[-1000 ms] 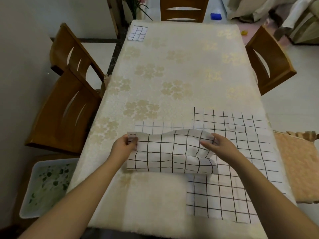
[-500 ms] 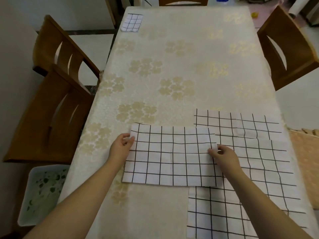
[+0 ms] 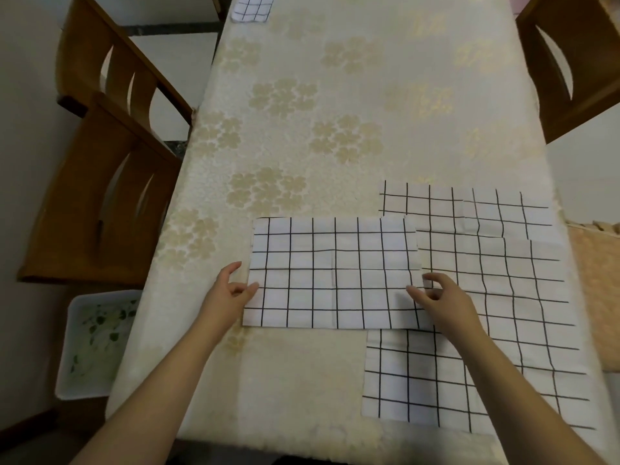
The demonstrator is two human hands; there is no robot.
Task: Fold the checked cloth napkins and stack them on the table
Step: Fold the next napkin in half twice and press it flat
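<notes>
A checked napkin (image 3: 335,256), folded in half into a wide rectangle, lies flat on the table (image 3: 302,95) in front of me. My left hand (image 3: 228,292) is at its left edge, thumb touching the cloth, fingers loosely spread. My right hand (image 3: 443,298) hovers at its right edge with relaxed, slightly curled fingers and grips nothing. To the right lie several unfolded checked napkins (image 3: 510,283), overlapping, partly under the folded one. A small folded checked napkin (image 3: 253,6) sits at the table's far left corner.
Two wooden chairs (image 3: 100,182) stand along the table's left side and another chair (image 3: 570,62) at the right. A white tray with a leaf print (image 3: 97,333) sits on the floor at the left. An orange cushion (image 3: 597,290) lies beside the table's right edge.
The napkin's raised half has been laid down flat, completing the fold. Both hands have let go of the corners and slid down the side edges toward me.
</notes>
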